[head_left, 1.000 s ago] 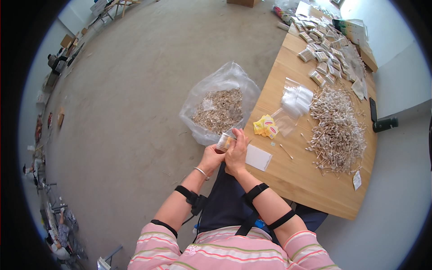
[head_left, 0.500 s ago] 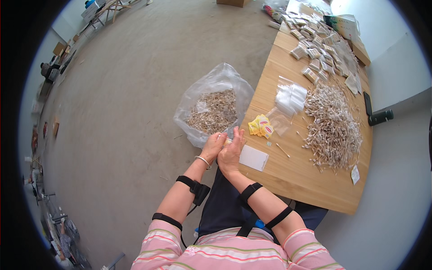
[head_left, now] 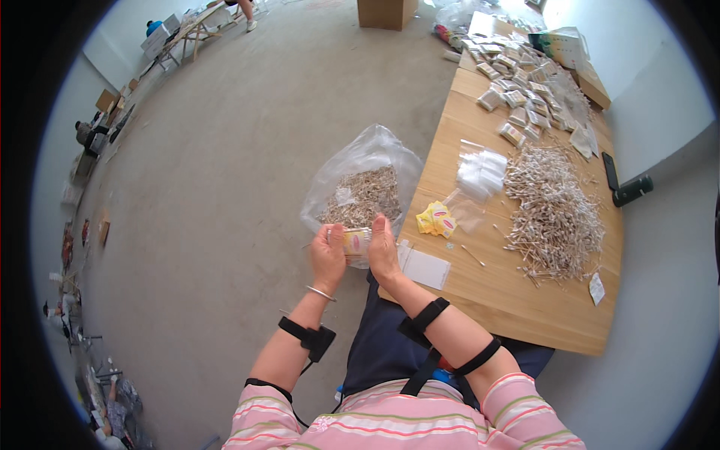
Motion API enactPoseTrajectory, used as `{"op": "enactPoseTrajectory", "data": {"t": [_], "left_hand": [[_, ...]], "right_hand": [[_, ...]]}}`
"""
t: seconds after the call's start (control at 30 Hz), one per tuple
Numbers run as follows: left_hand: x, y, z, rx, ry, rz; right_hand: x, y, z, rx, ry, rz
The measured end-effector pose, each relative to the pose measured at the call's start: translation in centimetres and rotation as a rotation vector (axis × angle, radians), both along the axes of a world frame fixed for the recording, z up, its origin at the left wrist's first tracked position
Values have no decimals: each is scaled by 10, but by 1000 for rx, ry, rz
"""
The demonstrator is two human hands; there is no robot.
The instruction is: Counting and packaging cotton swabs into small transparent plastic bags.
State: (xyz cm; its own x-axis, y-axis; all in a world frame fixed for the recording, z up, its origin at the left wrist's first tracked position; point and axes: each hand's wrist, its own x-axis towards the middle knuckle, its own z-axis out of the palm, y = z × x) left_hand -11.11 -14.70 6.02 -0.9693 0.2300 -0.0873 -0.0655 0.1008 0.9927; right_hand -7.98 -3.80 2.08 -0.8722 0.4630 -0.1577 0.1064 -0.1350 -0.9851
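Between my two hands is a small clear pack of cotton swabs with a yellow card showing on its face. My left hand closes on the pack's left side, thumb up. On the opposite side, my right hand presses it with the fingers together. Just beyond them a clear plastic bag full of loose swabs stands beside the table. Near my right hand lie a white card and several yellow cards on the tabletop.
On the wooden table are a large heap of loose swabs, a stack of flat clear bags and many filled packs. A dark bottle and a phone lie by the wall. A cardboard box sits on the floor.
My hands have moved apart and slightly left, off the table's corner. The swab pack, mostly hidden before, now shows its yellow card between them.
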Motion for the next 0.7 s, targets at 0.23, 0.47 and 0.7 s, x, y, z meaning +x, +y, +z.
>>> {"op": "enactPoseTrajectory", "data": {"t": [0.23, 0.47, 0.7], "left_hand": [[61, 68, 12, 250, -18, 89], [90, 87, 46, 476, -425, -571], [119, 101, 74, 154, -495, -1140]], "right_hand": [[57, 44, 71, 565, -144, 34], [115, 118, 110, 817, -75, 86], [171, 129, 160, 1193, -62, 546]]}}
